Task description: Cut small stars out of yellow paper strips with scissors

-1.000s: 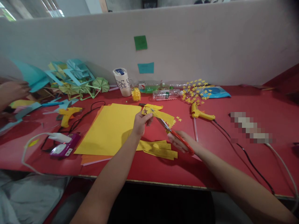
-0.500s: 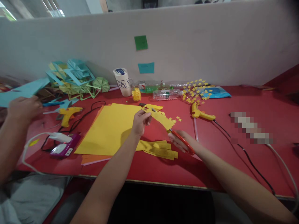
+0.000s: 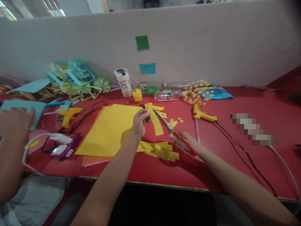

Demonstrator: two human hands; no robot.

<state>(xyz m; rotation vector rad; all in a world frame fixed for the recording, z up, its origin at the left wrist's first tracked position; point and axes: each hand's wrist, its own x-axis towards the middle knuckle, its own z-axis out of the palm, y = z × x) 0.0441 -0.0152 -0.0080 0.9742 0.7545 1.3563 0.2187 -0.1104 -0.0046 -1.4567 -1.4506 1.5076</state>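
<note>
Pinched in my left hand (image 3: 141, 121) is a strip of yellow paper (image 3: 157, 125) that hangs down to the right. My right hand (image 3: 182, 141) is closed on red-handled scissors (image 3: 180, 137), their blades pointing up and left to the upper part of the strip. Whether the blades touch the paper I cannot tell. Just beyond the scissors lies a small heap of yellow paper stars (image 3: 173, 122). More yellow strips (image 3: 162, 150) lie below my left hand, beside a stack of yellow sheets (image 3: 105, 130) with orange ones under it.
At the left, another person's hand (image 3: 16, 119) rests on blue paper (image 3: 39, 114). Glue guns (image 3: 68, 116) and cords lie on the red table (image 3: 223, 169). A tumbler (image 3: 123, 83), plastic bottles (image 3: 168, 95), a star cluster (image 3: 197, 92) and folded paper shapes (image 3: 77, 78) stand along the partition.
The yellow strip has swung down, and the scissor blades now show beside its upper part instead of at its far end. The other person's hand has moved down onto the blue paper.
</note>
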